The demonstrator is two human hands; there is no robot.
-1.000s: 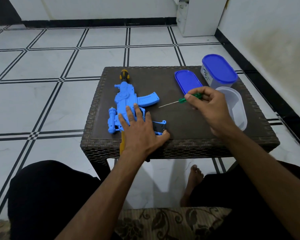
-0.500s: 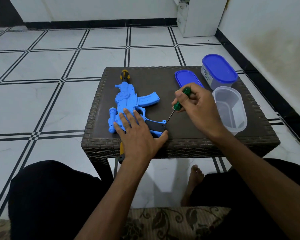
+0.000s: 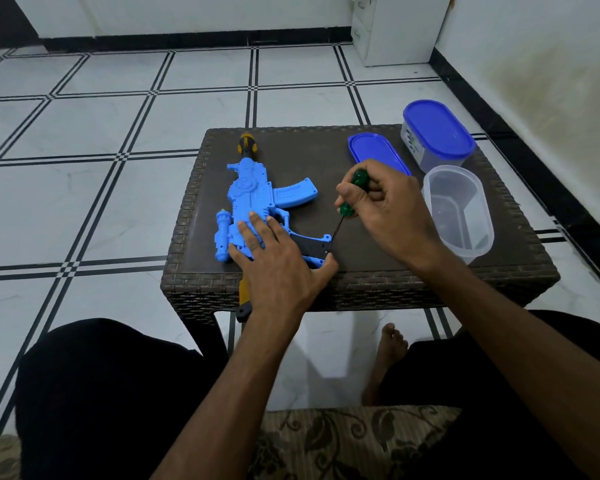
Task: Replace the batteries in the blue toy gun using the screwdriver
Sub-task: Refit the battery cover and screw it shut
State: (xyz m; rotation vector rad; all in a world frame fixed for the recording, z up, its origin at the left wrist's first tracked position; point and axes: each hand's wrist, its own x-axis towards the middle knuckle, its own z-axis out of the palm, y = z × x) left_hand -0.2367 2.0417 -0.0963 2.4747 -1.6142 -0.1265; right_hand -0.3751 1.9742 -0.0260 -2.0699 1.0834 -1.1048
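Observation:
The blue toy gun (image 3: pixel 253 192) lies flat on the dark wicker table (image 3: pixel 361 282), muzzle away from me, its yellow stock hanging over the near edge. My left hand (image 3: pixel 278 261) presses flat on the gun's rear body, fingers spread. A black panel on the grip (image 3: pixel 310 245) shows beside my thumb. My right hand (image 3: pixel 385 209) grips the green-handled screwdriver (image 3: pixel 347 209), held steeply, with its thin shaft reaching down to the black panel's right end.
A loose blue lid (image 3: pixel 374 150) lies at the back of the table. A closed container with a blue lid (image 3: pixel 437 136) stands at the back right corner, and an open clear tub (image 3: pixel 459 213) sits in front of it. My knees flank the table.
My right hand swung the screwdriver from nearly flat above the table to steep, and its tip came down onto the black grip panel. My left hand stayed pressing on the gun.

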